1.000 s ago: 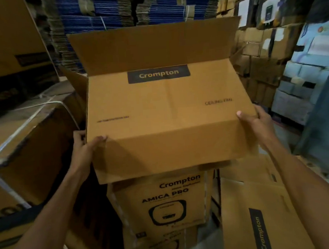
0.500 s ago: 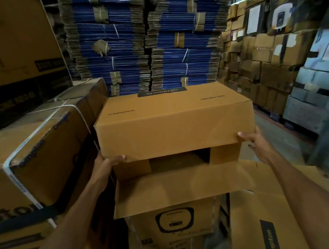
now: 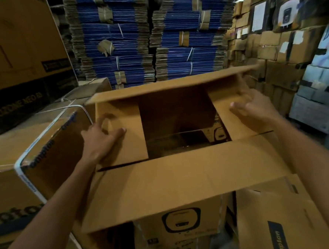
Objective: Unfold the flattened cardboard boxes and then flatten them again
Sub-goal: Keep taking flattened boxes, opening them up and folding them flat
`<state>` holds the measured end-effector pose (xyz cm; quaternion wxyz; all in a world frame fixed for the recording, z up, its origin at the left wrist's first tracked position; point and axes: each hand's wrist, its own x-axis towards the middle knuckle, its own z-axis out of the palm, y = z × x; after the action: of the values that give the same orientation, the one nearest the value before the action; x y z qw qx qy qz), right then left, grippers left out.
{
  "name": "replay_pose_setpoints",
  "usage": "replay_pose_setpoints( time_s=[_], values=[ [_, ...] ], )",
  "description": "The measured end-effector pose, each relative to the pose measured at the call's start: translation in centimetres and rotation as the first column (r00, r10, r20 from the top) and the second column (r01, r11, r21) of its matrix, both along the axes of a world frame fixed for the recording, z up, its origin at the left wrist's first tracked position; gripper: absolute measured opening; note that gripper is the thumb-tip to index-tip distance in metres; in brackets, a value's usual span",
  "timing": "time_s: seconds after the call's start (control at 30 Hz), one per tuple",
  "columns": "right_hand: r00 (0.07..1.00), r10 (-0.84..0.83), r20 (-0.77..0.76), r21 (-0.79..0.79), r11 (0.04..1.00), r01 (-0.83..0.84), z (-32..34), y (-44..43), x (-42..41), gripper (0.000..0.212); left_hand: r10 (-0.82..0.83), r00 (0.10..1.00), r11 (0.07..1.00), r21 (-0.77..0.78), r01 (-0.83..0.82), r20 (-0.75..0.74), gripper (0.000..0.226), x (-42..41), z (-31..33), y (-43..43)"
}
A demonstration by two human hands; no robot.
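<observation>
While the unfolded cardboard box (image 3: 182, 181) sits atop a printed carton (image 3: 181, 223) in front of you, your left hand (image 3: 99, 140) presses flat, fingers spread, on its left end flap (image 3: 130, 145); your blurred right hand (image 3: 255, 109) lies open-fingered on the right end flap (image 3: 223, 120), gripping nothing.

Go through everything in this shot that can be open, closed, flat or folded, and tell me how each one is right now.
Cardboard box: unfolded, top open.
Left side flap: folded inward, left hand pressing it.
Right side flap: folded inward, right hand on it.
Near long flap: spread outward.
Far long flap: open, raised.
Strapped box: closed, banded.
Blue cartons: flat, bundled.
</observation>
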<state>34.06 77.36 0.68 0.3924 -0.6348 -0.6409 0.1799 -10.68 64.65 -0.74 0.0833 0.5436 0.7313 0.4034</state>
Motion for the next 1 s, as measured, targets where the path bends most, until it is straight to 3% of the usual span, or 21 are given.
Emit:
replay_pose_setpoints(
  time_s=[0.1, 0.2, 0.27, 0.4, 0.67, 0.73, 0.83, 0.9, 1.0],
  values=[
    [0.944, -0.047, 0.326, 0.019, 0.999, 0.043, -1.8, 0.1, -1.3, 0.088, 0.075, 0.98, 0.995, -0.049, -0.085, -0.183, 0.08, 0.8, -0.8, 0.3],
    [0.843, -0.09, 0.53, 0.079, 0.995, 0.057, -3.4, -1.2, -3.0, 0.099, 0.118, 0.934, 0.982, -0.102, -0.161, -0.337, 0.098, 1.9, -0.8, 0.5],
    [0.8, -0.099, 0.592, 0.08, 0.995, 0.064, -4.2, -1.9, -3.6, 0.105, 0.11, 0.91, 0.972, -0.15, -0.183, -0.399, 0.112, 3.0, -0.6, 1.1],
    [0.813, -0.115, 0.572, 0.087, 0.993, 0.079, -4.2, -2.8, -3.6, 0.098, 0.091, 0.897, 0.941, -0.257, -0.219, -0.432, 0.126, 5.8, 0.1, 1.7],
    [0.829, -0.153, 0.538, 0.145, 0.986, 0.088, -3.8, -2.5, -3.2, 0.082, -0.105, 0.989, 0.968, -0.238, 0.078, -0.102, 0.114, 3.5, 4.3, 0.3],
    [0.829, -0.149, 0.54, 0.126, 0.987, 0.095, -3.4, -2.5, -3.3, 0.08, -0.16, 0.976, 0.978, -0.111, 0.178, 0.15, 0.097, 2.7, 5.9, -1.5],
    [0.835, -0.142, 0.531, 0.106, 0.989, 0.101, -2.9, -2.5, -3.4, 0.078, -0.232, 0.857, 0.971, 0.064, 0.228, 0.461, 0.058, 0.9, 7.8, -3.9],
    [0.845, -0.136, 0.516, 0.105, 0.99, 0.096, -2.4, -2.6, -3.7, 0.078, -0.217, 0.841, 0.975, 0.067, 0.212, 0.496, 0.026, 0.2, 8.7, -5.6],
    [0.866, -0.099, 0.489, 0.064, 0.995, 0.078, -1.2, -3.2, -3.9, 0.078, -0.144, 0.906, 0.988, 0.003, 0.155, 0.398, 0.017, 0.2, 9.3, -6.8]
  ],
)
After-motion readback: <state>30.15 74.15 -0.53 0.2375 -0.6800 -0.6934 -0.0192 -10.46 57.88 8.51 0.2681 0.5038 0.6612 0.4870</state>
